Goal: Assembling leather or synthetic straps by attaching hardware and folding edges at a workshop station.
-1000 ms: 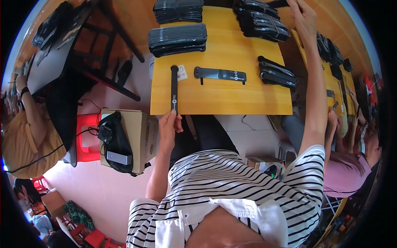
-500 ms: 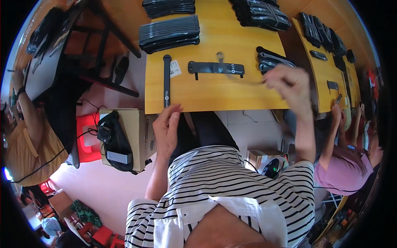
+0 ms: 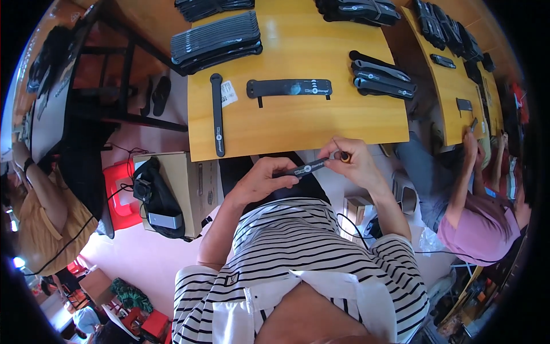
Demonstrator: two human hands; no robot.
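Observation:
A black strap [image 3: 306,168] with pale printing is held in front of my waist, just off the table's near edge. My left hand [image 3: 264,179] is closed on its left part, thumb along the lower side. At its other end, my right hand [image 3: 352,163] pinches the tip. A small tool with an orange-and-black handle [image 3: 345,156] is also in the right hand; its working end is too small to make out. On the table ahead lie a wide black strap [image 3: 291,88] set crosswise and a narrow black strap [image 3: 217,114] lying lengthwise beside a white label [image 3: 228,92].
Stacks of black straps stand at the far left [image 3: 216,43] and far right [image 3: 361,10] of the yellow table [image 3: 298,123]. A smaller strap pile [image 3: 381,77] lies on the right. A cardboard box [image 3: 197,195] stands at left. Another person [image 3: 478,223] works at the right.
My right hand has come down from over the table with a strap, blurred before. Both hands now meet on the strap at my waist; the left has moved right and closed on it.

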